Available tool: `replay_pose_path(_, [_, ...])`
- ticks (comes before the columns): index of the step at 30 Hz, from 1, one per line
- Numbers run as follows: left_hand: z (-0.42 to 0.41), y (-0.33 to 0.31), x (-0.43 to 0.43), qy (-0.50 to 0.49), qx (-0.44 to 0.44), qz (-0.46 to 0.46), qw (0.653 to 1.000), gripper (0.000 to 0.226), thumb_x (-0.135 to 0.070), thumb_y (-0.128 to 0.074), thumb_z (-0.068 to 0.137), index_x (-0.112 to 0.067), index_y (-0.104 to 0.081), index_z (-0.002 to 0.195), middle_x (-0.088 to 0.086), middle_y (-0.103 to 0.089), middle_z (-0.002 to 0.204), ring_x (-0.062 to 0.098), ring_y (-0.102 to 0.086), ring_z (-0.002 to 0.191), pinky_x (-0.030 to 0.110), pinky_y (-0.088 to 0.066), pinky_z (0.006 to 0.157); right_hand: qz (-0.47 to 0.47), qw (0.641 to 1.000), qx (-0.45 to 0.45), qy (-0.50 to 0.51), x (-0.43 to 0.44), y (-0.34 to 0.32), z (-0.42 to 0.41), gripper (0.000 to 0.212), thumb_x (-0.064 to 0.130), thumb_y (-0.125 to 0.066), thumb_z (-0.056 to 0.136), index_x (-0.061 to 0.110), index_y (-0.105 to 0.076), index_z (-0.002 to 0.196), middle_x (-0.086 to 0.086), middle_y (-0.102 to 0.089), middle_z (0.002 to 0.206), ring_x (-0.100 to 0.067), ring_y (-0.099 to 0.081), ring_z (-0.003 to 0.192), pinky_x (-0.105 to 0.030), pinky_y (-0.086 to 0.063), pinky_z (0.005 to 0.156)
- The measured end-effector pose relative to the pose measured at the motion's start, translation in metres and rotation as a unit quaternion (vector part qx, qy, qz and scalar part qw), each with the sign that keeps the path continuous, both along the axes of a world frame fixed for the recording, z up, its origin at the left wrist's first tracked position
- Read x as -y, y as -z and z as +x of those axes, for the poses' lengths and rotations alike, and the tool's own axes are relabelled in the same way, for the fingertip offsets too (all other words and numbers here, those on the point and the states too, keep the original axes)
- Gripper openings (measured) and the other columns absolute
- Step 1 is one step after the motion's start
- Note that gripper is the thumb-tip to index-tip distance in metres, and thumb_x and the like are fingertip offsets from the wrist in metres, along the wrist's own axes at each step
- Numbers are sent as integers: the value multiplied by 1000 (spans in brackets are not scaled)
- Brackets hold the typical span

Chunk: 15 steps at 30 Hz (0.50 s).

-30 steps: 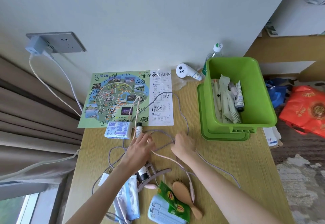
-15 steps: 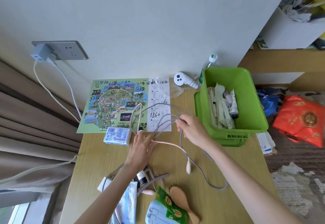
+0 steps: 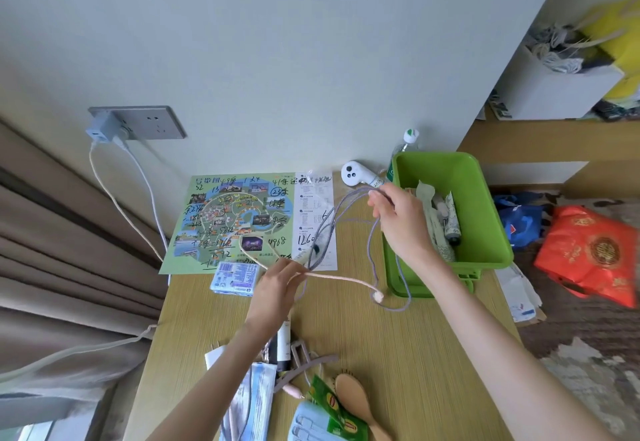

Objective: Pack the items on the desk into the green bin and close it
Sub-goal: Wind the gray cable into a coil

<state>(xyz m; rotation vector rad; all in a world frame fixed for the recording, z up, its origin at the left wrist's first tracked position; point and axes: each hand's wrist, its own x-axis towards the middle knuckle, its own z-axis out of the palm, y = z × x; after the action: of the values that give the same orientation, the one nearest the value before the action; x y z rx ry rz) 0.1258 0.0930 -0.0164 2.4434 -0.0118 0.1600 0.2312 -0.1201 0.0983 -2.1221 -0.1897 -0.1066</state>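
Perhaps "Lipton" on green sachet (image 3: 337, 406).

Single head-worn wide-angle view, looking forward and down, desk (image 3: 381, 336) near, edges probably distorted

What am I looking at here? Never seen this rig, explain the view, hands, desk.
No robot: one head-worn wide-angle camera looks down at a person's bare hands. The right hand lifts loops of a grey-purple cable beside the green bin, which already holds tubes and sachets. The left hand pinches a pink cable. On the wooden desk: a park map, a tissue pack, a hair claw, a wooden hairbrush and tea sachets.
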Motion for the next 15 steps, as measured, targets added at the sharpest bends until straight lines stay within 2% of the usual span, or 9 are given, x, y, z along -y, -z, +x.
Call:
replay_pose_path(3, [1,-4,-4,8,-15,18,1000,12,-21,-60,95,-15,-70,98,-2,-62,97,20,-60,87,34,-49,64,12,999,33,22,0,-15,6,23,13,-51,97,6,-60,77,12,-52,58,-13,-47,53,-35,-38,56])
replay_pose_path(5, [2,-6,-7,3,-31,33,999,13,-27,-61,94,-18,-71,96,-4,-60,100,15,-57,89,31,-47,62,21,998,55,31,1,-27,10,23,12,-51,97,0,-60,80,5,-54,59,-22,-49,56,-39,-40,58])
replay_pose_path(6, [4,-7,-9,-3,-44,39,998,14,-29,-61,94,-20,-71,96,-6,-59,102,12,-57,88,28,-44,61,29,997,63,32,1,-34,12,23,12,-51,97,-1,-60,80,0,-55,60,-21,-49,57,-40,-40,58])
replay_pose_path(7, [6,-9,-9,-7,-60,43,997,14,-31,-61,93,-22,-71,97,-8,-58,103,10,-57,87,26,-41,60,39,996,72,30,1,-42,12,23,11,-50,97,-1,-60,81,3,-55,60,-13,-48,55,-37,-38,57])
replay_pose_path(8, [8,-11,-10,-9,-75,45,996,14,-32,-62,93,-23,-72,98,-8,-59,103,10,-58,85,25,-40,60,49,995,82,28,1,-51,12,23,11,-50,98,-1,-60,81,9,-53,59,-3,-46,53,-28,-36,54])
replay_pose_path(10, [15,-19,-10,-5,-95,45,994,14,-30,-62,93,-22,-72,99,-6,-61,103,11,-61,85,25,-44,63,65,992,106,29,0,-69,11,22,10,-49,98,2,-60,80,16,-48,54,0,-45,49,-17,-29,51])
replay_pose_path(13, [27,-34,-8,7,-103,42,994,16,-27,-62,93,-19,-72,102,-3,-64,103,12,-63,87,28,-52,73,86,987,133,31,-2,-97,8,21,10,-50,98,7,-60,79,14,-45,52,-6,-36,48,-23,-28,51])
replay_pose_path(15, [33,-45,-7,7,-108,22,994,15,-24,-63,93,-19,-73,103,-5,-67,104,9,-64,88,33,-55,78,100,984,145,30,-2,-114,6,21,10,-49,98,5,-61,80,13,-45,56,-8,-35,51,-23,-29,51])
